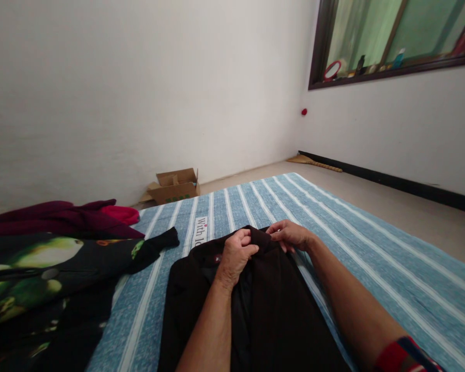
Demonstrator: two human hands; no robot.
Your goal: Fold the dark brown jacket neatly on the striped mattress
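Observation:
A dark brown garment (267, 305) lies spread on a blue and white striped mat (372, 258) in front of me. My left hand (236, 256) is closed in a fist round the garment's far edge, near its collar. Just to its right, my right hand (290, 235) pinches the same edge with curled fingers. Both forearms stretch over the garment.
A pile of clothes (42, 268), black with green print, dark maroon and red, lies at the left. An open cardboard box (174, 188) sits by the far wall. A broom (313, 163) lies along the right wall under a window ledge (391, 70) with small items.

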